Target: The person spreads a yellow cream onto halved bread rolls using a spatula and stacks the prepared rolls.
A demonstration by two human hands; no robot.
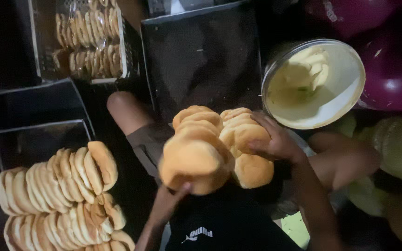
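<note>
A slab of joined golden buns (212,146) is held up over my lap. My left hand (170,202) supports it from below at its near left corner. My right hand (275,142) grips its right side, fingers spread over one bun. Just beyond the right hand sits a round white tub (350,100) with pale yellow spread inside. On the left lie rows of sliced buns (61,186) stacked on edge.
A dark baking tray (201,56) lies straight ahead. A crate with bagged buns (89,42) stands at the top left, with two dark trays (33,121) below it. Purple and yellow-green rounded objects crowd the right side.
</note>
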